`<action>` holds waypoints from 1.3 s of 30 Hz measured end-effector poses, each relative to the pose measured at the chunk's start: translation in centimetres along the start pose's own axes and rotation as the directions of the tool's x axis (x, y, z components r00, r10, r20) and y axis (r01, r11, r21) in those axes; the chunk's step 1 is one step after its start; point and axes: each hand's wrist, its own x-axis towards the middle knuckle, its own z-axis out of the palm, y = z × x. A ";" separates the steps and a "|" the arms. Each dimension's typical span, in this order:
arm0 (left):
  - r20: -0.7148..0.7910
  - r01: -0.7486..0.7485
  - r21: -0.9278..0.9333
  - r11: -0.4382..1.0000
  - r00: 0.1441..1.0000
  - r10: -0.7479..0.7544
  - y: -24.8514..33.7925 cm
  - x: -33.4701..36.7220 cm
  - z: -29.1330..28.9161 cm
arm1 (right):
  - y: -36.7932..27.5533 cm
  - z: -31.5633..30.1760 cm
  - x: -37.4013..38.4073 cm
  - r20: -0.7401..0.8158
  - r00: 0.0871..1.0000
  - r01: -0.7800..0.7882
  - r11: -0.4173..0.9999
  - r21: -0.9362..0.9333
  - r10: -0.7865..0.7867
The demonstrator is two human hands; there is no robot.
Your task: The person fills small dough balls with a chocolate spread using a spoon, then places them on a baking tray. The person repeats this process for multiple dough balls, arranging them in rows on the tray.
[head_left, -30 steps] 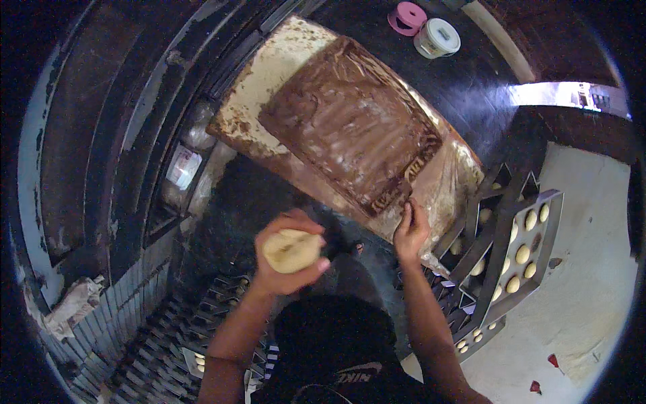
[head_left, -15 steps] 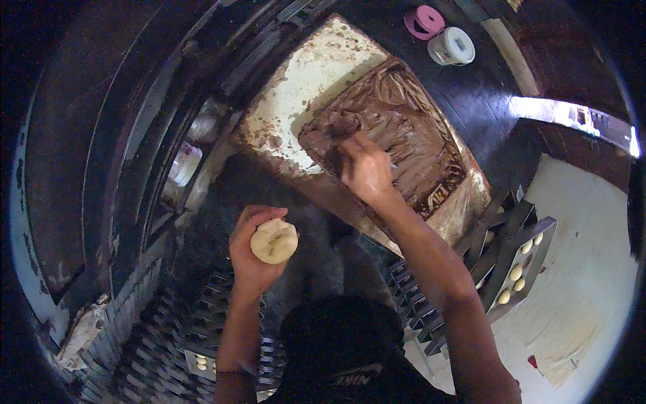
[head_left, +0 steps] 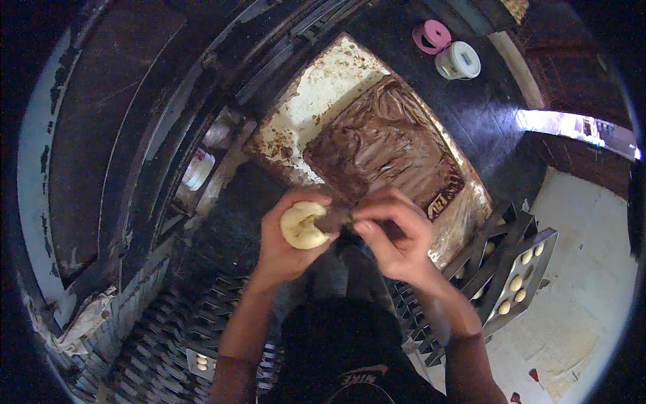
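My left hand (head_left: 279, 252) is cupped around a pale round piece of dough (head_left: 295, 229) with a hollow pressed into it. From the other side, my right hand (head_left: 400, 236) pinches a thin tool (head_left: 347, 217); blur and the fingers hide its exact kind. A dab of brown paste (head_left: 330, 221) on the tool's end meets the dough's hollow at its right side. Beyond both hands lies a large slab of glossy brown paste (head_left: 397, 145), smeared and ridged on top, on a worn white board (head_left: 286, 121).
Dark metal trays stand stacked on both sides; a tray on the right (head_left: 538, 269) and one at lower left (head_left: 192, 362) carry small dough balls. At the far right sit a lidded white tub (head_left: 459, 60) and a pink ring-shaped roll (head_left: 431, 37). Dark metal framework lines the left.
My right hand has come back from the paste slab toward me, bringing brown paste to the dough. My left hand has moved right and slightly up with the dough, whose hollow now looks deeper.
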 end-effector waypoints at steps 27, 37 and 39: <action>0.544 -0.545 0.355 0.760 0.781 0.306 2.2 -14.6 27.0 | -6.7 -11.4 -32.7 -0.630 0.633 -0.017 0.822 0.569 0.449; 0.791 -0.802 0.233 0.549 0.485 0.372 3.7 -25.5 41.7 | -12.4 -19.1 -45.0 -0.814 0.418 0.207 0.830 0.519 0.405; 0.799 -0.791 0.221 0.571 0.482 0.358 4.1 -26.6 42.5 | -13.1 -19.2 -46.8 -0.873 0.404 0.140 0.925 0.353 0.272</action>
